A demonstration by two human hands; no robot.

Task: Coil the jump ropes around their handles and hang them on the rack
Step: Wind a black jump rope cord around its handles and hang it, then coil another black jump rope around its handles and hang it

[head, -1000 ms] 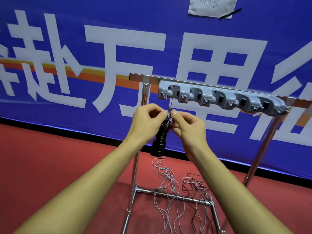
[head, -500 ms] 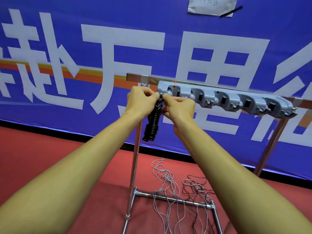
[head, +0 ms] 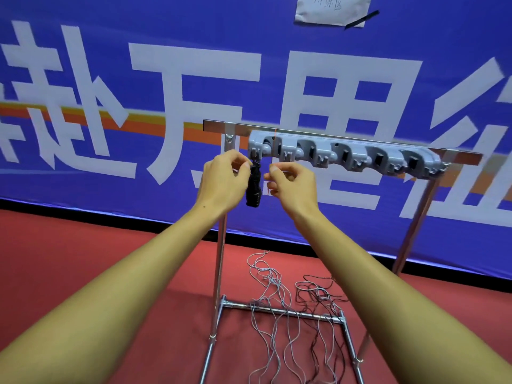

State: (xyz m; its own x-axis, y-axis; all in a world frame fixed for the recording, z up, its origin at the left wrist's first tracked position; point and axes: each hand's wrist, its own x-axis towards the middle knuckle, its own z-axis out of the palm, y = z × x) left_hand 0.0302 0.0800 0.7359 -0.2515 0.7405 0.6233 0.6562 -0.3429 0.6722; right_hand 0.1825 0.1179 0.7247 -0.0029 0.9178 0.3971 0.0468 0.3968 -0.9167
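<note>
A black coiled jump rope (head: 254, 187) is hanging straight down from the leftmost hook of the grey hook strip (head: 343, 155), which is sitting along the top bar of the metal rack (head: 219, 273). The left hand (head: 221, 181) is reaching up beside the bundle on its left, thumb and forefinger pinching at its top just under the hook, the other fingers curling loosely behind. The right hand (head: 293, 184) is hovering just to the right of the bundle, apart from it; its thumb and forefinger are drawn close together at a thin orange thread (head: 274, 151) that is running down from the strip, but whether they are actually gripping it is too fine to tell. Both forearms are stretching in from the near edge of the view.

On the red floor (head: 83, 259) at the foot of the rack, loose grey ropes (head: 266, 295) are lying in a tangle across the lower crossbar, with loose black ropes (head: 315, 292) mingling with them on the right. A blue banner (head: 194, 29) with large white characters is filling the far wall, and a white paper note (head: 329, 9) is sticking to it near the top.
</note>
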